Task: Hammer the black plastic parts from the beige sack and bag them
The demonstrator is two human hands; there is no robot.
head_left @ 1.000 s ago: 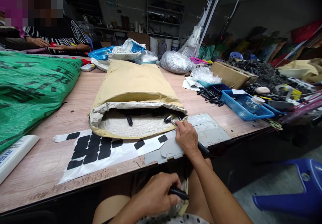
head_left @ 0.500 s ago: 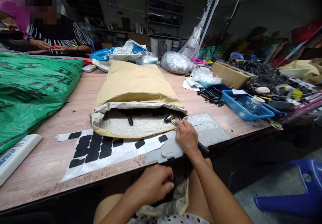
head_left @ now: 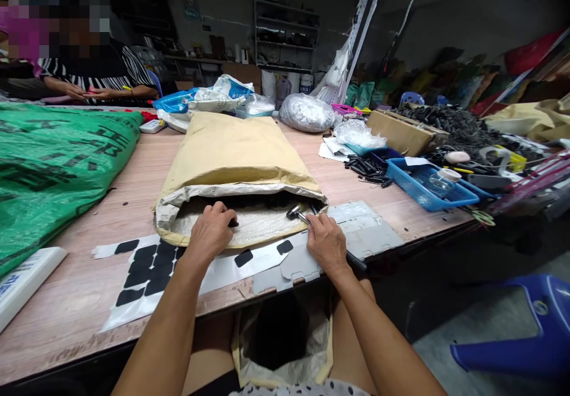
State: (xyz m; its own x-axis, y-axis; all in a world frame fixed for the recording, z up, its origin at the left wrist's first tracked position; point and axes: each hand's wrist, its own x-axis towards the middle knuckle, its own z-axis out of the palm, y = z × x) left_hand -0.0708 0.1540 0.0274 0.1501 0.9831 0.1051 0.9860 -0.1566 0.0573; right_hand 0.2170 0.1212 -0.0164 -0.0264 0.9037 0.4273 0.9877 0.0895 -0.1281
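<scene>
A tan paper sack (head_left: 240, 146) with a whitish woven lining lies on the table, its mouth towards me and dark pieces inside. At that mouth, my left hand (head_left: 212, 230) has its fingers curled around a small black cylindrical part (head_left: 233, 223), mostly hidden by them. My right hand (head_left: 327, 243) is closed around a small hammer (head_left: 295, 212). The hammer's head rests over the right side of the sack's mouth, and its black handle sticks out behind the hand. Between my knees a second lined sack (head_left: 327, 360) gapes, its inside dark.
A white sheet with black stickers (head_left: 243, 258) and a grey board (head_left: 374, 230) lie along the table's front edge. Left is a green woven bag (head_left: 57, 164); right are loose black parts (head_left: 365, 169) and a blue basket (head_left: 430, 200). A co-worker (head_left: 98, 69) sits across the table.
My left hand has moved up from over my lap to the sack's mouth and closed around the black part. The right hand keeps its hold on the hammer.
</scene>
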